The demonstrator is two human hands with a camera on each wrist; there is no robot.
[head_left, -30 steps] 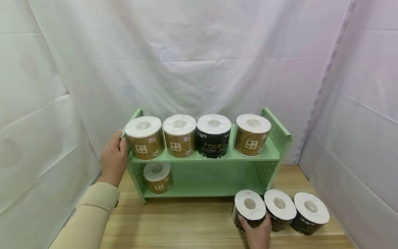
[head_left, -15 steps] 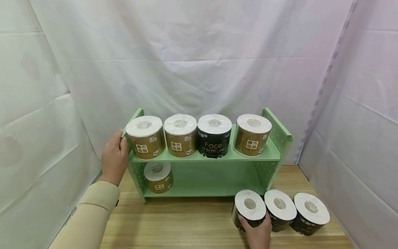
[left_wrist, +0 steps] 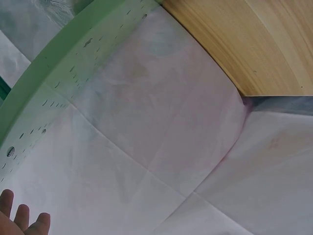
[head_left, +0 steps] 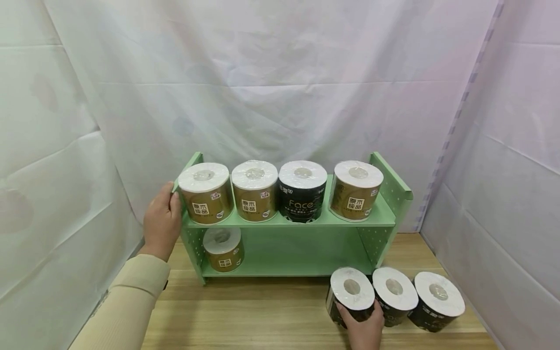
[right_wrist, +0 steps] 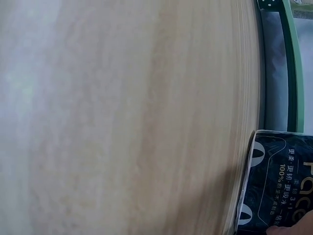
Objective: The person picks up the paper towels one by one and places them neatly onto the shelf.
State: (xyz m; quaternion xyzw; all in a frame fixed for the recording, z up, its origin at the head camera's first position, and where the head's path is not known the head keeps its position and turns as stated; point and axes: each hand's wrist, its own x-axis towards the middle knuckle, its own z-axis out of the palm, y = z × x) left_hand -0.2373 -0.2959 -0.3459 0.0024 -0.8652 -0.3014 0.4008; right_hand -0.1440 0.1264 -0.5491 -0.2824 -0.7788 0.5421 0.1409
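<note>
Black roll: grasped by right hand, stood upright on table just before right end of green shelf | nearer hand: right | left hand: laid against shelf's left side, well apart; whether clenched cannot be told

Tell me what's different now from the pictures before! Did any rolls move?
Nothing visibly changed: nothing moved, was taken hold of or let go. The right hand still grips the black-wrapped, cylindrical white paper roll, and the left hand stays at the left side of the light-green, two-tier shelf. The gold-wrapped, cylindrical paper rolls and the other black-wrapped rolls kept their places.
</note>
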